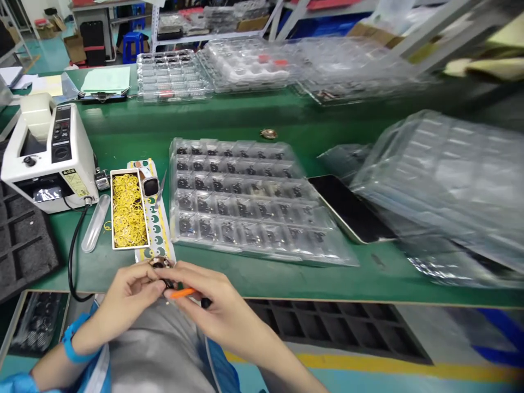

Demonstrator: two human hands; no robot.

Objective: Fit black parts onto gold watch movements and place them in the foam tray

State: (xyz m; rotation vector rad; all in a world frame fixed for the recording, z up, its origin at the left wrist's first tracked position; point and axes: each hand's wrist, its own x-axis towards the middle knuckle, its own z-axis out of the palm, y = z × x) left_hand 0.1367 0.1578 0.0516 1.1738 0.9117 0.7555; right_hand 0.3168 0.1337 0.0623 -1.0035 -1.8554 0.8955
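Observation:
My left hand [131,292] is closed in a pinch around a small dark part [167,283] at the front edge of the green bench. My right hand [213,295] grips a thin tool with an orange body [182,293], its near end against the dark part; its kind cannot be made out. A coppery round piece [159,261] shows just beyond the fingertips. Ahead of both hands lies a clear compartment tray [241,240] with small black parts in its pockets. Left of it, a white box [112,218] holds many yellow rings [127,210].
A white tape dispenser [77,158] stands at left, its black cable [72,256] hanging toward the front edge. A phone [352,210] lies right of the tray, beside stacked clear trays [446,164]. More clear trays [172,76] line the back. A smartwatch [150,186] sits by the box.

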